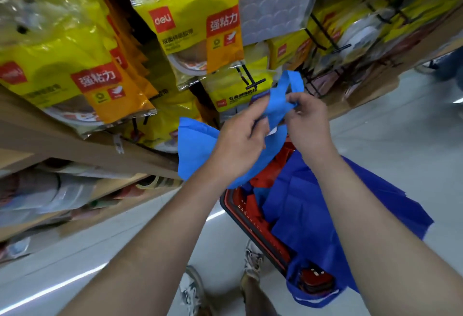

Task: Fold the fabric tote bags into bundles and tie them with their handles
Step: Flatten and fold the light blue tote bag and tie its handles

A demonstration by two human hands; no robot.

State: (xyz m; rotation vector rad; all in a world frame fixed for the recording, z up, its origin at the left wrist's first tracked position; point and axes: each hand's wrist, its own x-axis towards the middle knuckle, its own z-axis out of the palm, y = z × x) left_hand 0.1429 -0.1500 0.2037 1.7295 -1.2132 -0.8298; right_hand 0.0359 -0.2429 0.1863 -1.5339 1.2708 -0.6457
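Observation:
I hold a light blue fabric tote bag (198,147) up in front of me, over the basket. My left hand (241,137) grips the gathered upper part of the bag, and the loose body hangs down to the left of it. My right hand (307,120) pinches the bag's handle (290,85), whose loop stands up above both hands. Below them a red shopping basket (253,225) on the floor holds several darker blue tote bags (313,205), which spill over its right rim.
Wooden shelves (82,145) on the left carry hanging yellow tape packages (193,27) on black hooks. More packages hang on the wire rack (350,39) at the upper right. My shoes (253,258) stand on the pale grey floor (400,135) beside the basket.

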